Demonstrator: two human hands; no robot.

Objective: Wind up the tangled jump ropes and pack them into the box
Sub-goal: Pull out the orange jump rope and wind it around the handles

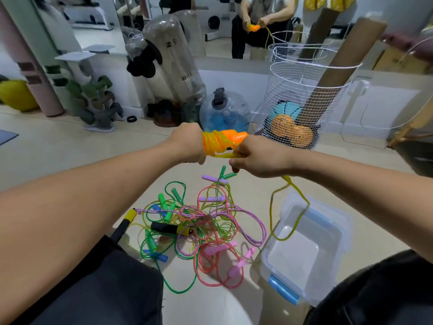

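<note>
My left hand (pixel 189 143) grips the orange handles (pixel 230 136) of a jump rope, with several turns of yellow rope (pixel 215 143) wound around them. My right hand (pixel 255 158) pinches the same yellow rope right beside the coil. The loose end hangs from that hand in a long loop (pixel 281 207) down over the clear plastic box (pixel 337 233) with blue clips, which stands open on the floor at the right. Below my hands lies a tangled pile of jump ropes (pixel 206 226) in green, pink, purple and yellow, with coloured handles.
A white wire basket (pixel 281 95) with balls and cardboard tubes stands behind my hands. A blue water jug (pixel 222 111), clear cylinders and a dumbbell rack (pixel 93 99) line the mirrored wall. My dark-trousered knees frame the pile.
</note>
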